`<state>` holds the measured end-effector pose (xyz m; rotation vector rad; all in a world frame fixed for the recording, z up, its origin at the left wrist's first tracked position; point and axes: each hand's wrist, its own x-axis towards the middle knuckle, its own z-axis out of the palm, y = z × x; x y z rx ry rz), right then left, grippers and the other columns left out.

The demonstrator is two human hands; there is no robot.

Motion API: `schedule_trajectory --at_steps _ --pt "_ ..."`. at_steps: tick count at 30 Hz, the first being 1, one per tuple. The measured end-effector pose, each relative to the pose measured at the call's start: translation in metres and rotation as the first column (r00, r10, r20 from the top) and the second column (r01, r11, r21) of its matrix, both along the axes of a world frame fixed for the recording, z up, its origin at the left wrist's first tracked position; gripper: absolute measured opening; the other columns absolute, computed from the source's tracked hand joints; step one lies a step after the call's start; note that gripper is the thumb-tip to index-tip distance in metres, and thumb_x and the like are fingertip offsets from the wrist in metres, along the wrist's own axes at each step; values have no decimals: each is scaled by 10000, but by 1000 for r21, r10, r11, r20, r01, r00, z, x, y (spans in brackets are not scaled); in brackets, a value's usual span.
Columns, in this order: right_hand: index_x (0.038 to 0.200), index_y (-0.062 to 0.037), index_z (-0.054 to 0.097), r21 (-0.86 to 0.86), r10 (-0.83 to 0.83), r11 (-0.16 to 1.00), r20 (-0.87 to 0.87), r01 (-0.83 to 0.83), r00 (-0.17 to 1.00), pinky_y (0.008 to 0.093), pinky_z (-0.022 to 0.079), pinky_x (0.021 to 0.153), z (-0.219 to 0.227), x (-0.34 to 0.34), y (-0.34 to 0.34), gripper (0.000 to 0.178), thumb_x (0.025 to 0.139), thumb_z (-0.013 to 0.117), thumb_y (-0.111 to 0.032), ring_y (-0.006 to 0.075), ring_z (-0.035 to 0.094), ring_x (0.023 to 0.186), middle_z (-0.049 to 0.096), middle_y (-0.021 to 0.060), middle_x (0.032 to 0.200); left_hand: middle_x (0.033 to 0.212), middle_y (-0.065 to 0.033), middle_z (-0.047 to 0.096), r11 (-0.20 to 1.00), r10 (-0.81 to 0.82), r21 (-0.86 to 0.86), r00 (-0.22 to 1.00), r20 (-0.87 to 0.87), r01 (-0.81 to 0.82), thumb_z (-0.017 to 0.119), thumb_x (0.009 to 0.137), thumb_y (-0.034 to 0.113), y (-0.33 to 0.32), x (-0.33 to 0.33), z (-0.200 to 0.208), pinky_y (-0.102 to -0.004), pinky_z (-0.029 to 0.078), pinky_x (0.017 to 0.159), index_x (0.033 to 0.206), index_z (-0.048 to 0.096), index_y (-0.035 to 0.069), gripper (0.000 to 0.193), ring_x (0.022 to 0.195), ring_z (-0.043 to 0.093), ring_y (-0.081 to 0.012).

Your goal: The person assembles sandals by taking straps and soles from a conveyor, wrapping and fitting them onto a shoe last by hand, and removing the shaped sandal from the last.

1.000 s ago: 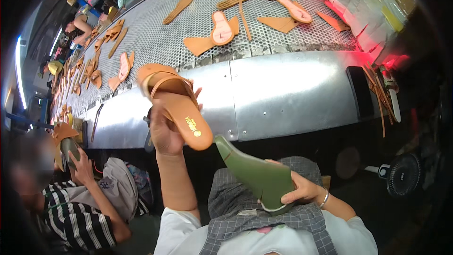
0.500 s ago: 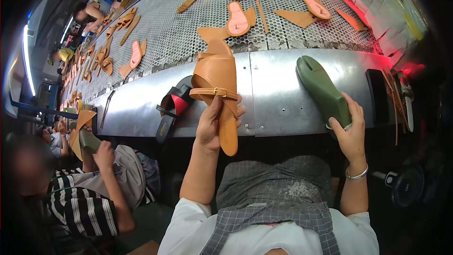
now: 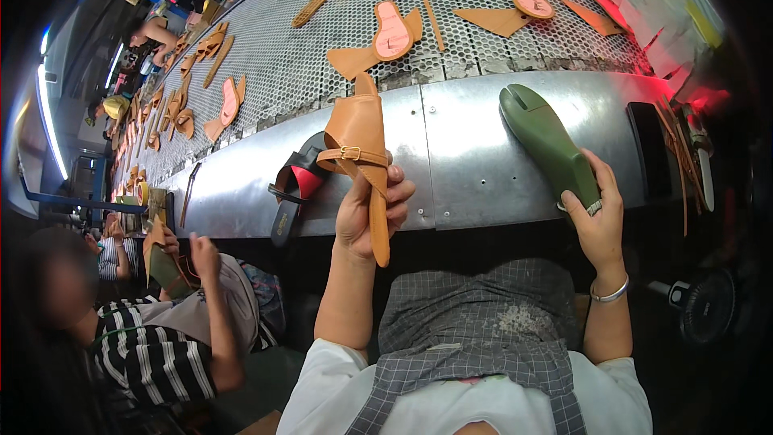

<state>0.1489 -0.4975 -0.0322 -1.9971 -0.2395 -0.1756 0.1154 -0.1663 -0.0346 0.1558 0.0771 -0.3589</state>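
Note:
A tan leather sandal (image 3: 360, 125) with a buckled strap is gripped in my left hand (image 3: 366, 213), toe up, over the front edge of the metal ledge. It is turned partly side-on. My right hand (image 3: 597, 213) is closed around the heel end of a green shoe last (image 3: 549, 141). The last's split toe points away from me and to the left, above the ledge. Beside my left hand, a black sandal with a red lining (image 3: 299, 185) lies on the ledge.
Behind the metal ledge (image 3: 467, 169) runs a mesh conveyor (image 3: 282, 72) carrying soles and pink-lined sandal parts (image 3: 392, 32). A dark flat slab (image 3: 646, 149), leather strips and a knife (image 3: 706, 177) lie at right. At left a co-worker (image 3: 161, 338) handles another green last. A small fan (image 3: 707, 306) stands lower right.
My left hand has rotated the tan sandal, showing it more edge-on and slightly farther left. My right hand keeps its hold on the last. The co-worker's hands and last have shifted.

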Motion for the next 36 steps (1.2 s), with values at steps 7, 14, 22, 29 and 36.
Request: schedule_trajectory --at_steps 7,14,22,29,36 --pt "1006 -6 626 89 124 983 311 -159 942 356 441 909 32 -28 34 318 715 740 -63 271 548 1064 585 152 1111 698 18 491 994 -75 77 997 22 73 606 924 299 -25 -14 -1 -203 367 525 1175 492 110 333 593 412 -72" --pt "958 41 631 878 708 432 -188 -208 680 241 529 716 35 -36 81 136 868 671 -53 122 661 789 677 69 895 589 22 478 864 69 483 984 162 -140 569 940 347 -87 -29 16 -216 363 477 1081 488 106 290 496 429 -86" --pt "1114 29 549 445 553 759 -57 -475 831 287 519 769 27 -47 80 468 802 776 -236 128 614 896 585 104 1079 672 51 424 689 309 601 914 263 -406 597 921 258 -98 -27 2 -248 413 620 851 481 142 178 653 462 -92" --pt "1052 -3 551 921 926 341 -295 -188 234 181 444 493 13 -49 73 375 823 756 -219 44 564 599 584 -7 722 861 9 504 535 178 521 692 700 -665 593 931 256 -108 -20 -26 -450 411 974 930 504 78 200 979 529 -194" --pt "982 -17 583 873 763 485 -394 -50 513 189 448 470 15 -47 66 282 815 761 -159 47 542 549 591 0 721 1231 -196 577 636 157 738 974 163 -226 471 940 252 -109 -73 2 -378 482 922 1272 489 -38 442 1107 585 -280"
